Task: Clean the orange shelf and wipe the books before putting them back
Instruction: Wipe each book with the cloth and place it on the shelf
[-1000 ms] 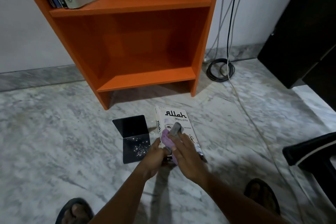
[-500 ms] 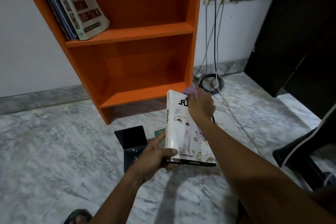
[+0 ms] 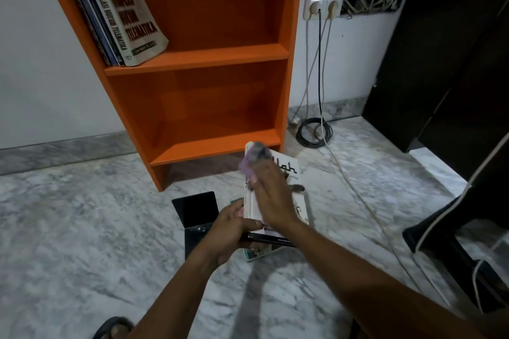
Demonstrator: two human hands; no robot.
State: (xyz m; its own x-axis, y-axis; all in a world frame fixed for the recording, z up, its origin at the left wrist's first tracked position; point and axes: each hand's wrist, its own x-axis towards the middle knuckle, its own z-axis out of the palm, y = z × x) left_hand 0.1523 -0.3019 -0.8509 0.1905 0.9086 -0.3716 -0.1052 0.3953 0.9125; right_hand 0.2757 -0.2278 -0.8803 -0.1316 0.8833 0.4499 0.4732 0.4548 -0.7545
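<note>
A white book [image 3: 290,169] is held above the marble floor in front of the orange shelf [image 3: 217,53]. My left hand [image 3: 231,231] grips its near bottom corner. My right hand [image 3: 271,195] lies over the cover and presses a purple-grey cloth [image 3: 253,158] against the book's spine edge near the top. Several books [image 3: 124,22] lean at the left of the upper shelf board. The lower compartment holds nothing. Another book [image 3: 257,253] peeks out on the floor under the held one.
A dark open folder or case [image 3: 197,213] lies on the floor left of my hands. Coiled cables [image 3: 315,131] run from wall sockets [image 3: 323,7] right of the shelf. A dark cabinet [image 3: 446,49] and a black chair [image 3: 454,228] stand at the right. My sandalled foot [image 3: 113,329] shows at the bottom.
I lifted the white book off the floor with my left hand. My right hand with the cloth slid from the cover's top right across to the spine edge.
</note>
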